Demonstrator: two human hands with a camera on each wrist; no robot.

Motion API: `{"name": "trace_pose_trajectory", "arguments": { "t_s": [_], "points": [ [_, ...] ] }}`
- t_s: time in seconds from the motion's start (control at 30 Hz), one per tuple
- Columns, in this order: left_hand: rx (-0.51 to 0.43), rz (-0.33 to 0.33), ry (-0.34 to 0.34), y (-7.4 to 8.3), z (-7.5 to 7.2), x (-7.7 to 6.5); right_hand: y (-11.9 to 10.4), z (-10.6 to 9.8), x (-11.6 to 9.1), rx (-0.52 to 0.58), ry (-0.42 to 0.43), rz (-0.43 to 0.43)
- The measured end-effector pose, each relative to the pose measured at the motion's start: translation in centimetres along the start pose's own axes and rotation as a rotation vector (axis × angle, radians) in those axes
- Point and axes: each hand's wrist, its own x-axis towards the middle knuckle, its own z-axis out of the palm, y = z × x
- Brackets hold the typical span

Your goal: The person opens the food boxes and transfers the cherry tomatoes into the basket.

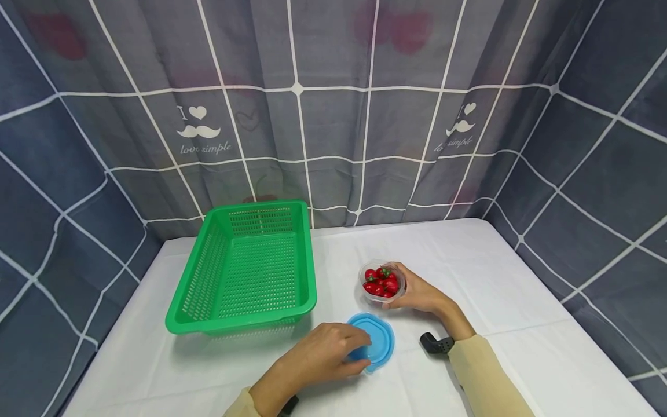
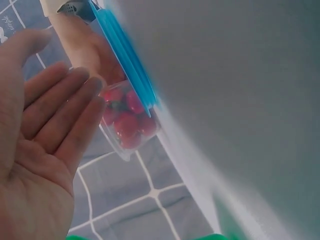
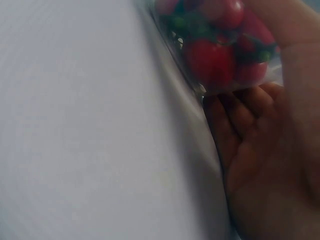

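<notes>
A small clear plastic container [image 1: 383, 296] of red cherry tomatoes [image 1: 379, 284] with green stems stands on the white table. My right hand [image 1: 421, 292] grips it from the right, thumb on the near side and fingers round the far side. In the right wrist view, the tomatoes [image 3: 210, 60] show through the clear wall. A round blue lid [image 1: 383, 341] lies in front of the container. Over its left part is my left hand [image 1: 330, 353], with relaxed fingers and nothing in the palm. The left wrist view shows those fingers apart from the lid [image 2: 127, 55].
At the left of the table stands a green perforated plastic basket [image 1: 242, 320] with nothing in it. A white cloth [image 1: 500, 272] covers the table. Dark grey checked curtains [image 1: 333, 127] hang at the back and both sides.
</notes>
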Motion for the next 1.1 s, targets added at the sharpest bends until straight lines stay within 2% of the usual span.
{"name": "trace_pose_trajectory", "arguments": {
  "t_s": [0.3,0.5,0.7,0.97,1.1],
  "points": [
    [-0.037,-0.081,0.016,0.2,-0.4,1.2,-0.3,0.0,-0.1,-0.001,0.004,-0.009],
    [-0.091,-0.200,0.046,0.0,-1.1,2.1,-0.2,0.0,0.1,0.012,-0.006,-0.022],
    [-0.118,-0.326,0.027,-0.2,-1.4,3.3,0.0,-0.1,0.1,0.036,-0.011,-0.035],
    [-0.146,-0.347,0.096,-1.1,-1.5,5.4,0.1,-0.1,0.1,0.046,-0.023,-0.031],
    [-0.159,-0.382,0.115,-1.6,-1.4,6.5,0.0,-0.2,0.1,0.046,-0.024,-0.050]
  ]
}}
